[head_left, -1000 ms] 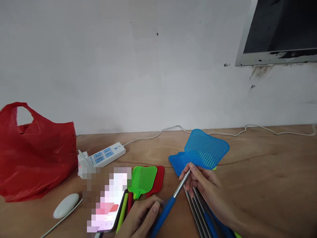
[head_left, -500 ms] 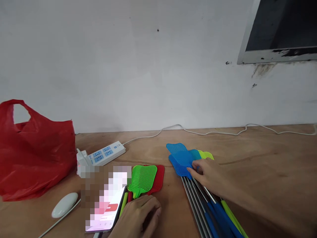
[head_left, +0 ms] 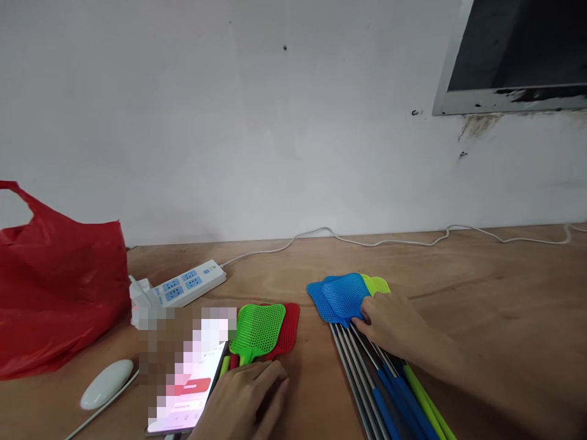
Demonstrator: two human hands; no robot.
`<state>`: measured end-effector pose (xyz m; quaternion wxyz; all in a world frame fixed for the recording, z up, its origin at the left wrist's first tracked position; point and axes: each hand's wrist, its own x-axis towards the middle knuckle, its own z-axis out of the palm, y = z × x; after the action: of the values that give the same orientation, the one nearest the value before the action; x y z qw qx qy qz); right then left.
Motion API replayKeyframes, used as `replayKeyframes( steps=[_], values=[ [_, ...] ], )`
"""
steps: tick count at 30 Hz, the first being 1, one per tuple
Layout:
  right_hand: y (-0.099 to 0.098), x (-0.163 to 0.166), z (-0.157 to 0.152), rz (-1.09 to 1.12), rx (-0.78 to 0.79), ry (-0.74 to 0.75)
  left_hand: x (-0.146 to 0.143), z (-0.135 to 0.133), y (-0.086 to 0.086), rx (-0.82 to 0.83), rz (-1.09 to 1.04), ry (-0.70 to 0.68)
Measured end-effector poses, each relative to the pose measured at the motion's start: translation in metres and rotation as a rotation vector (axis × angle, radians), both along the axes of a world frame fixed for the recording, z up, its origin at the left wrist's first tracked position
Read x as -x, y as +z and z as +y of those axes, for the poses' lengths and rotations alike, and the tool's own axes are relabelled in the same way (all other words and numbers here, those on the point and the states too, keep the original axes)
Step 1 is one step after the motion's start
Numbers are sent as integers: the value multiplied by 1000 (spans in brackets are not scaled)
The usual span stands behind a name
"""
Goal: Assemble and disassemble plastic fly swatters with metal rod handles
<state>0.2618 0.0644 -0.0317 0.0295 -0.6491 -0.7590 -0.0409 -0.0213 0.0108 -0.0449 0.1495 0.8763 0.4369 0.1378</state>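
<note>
My right hand [head_left: 378, 321] is closed at the neck of a blue fly swatter [head_left: 347, 296], thumb and fingers pinching where head meets shaft. This swatter lies over other blue ones, with a yellow-green swatter head [head_left: 376, 284] behind. Metal shafts [head_left: 351, 360] and blue handles [head_left: 403, 397] run toward me under the hand. My left hand [head_left: 247, 397] rests with curled fingers over the lower end of a green fly swatter [head_left: 259, 330], beside a red one [head_left: 288, 333] partly beneath it. Its palm hides the handles, so what it grips cannot be made out.
A lit phone [head_left: 190, 385], partly blurred, lies left of my left hand. Farther left are a white mouse-shaped object [head_left: 107, 384] with a cable, a power strip [head_left: 188, 284] and a red plastic bag [head_left: 59, 287]. A white cord [head_left: 385, 243] runs along the wall.
The top blue swatter's head has come down and right, now lined up over the pile; my right hand stays at its neck. My left hand keeps its place. The view has shifted slightly right.
</note>
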Motion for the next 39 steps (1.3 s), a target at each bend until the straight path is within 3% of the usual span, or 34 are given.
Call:
replayKeyframes(
  steps=[6,12,20,39],
  values=[
    [9,8,-9,-68,-21,9,1,0,-5,-21,-2,11],
    [11,20,-26,191,78,250,1,-1,-4,-42,9,6],
    [8,24,-32,276,184,268,1,1,-3,-50,34,-21],
    [4,15,-26,293,144,266,1,1,-3,-53,1,-48]
  ],
)
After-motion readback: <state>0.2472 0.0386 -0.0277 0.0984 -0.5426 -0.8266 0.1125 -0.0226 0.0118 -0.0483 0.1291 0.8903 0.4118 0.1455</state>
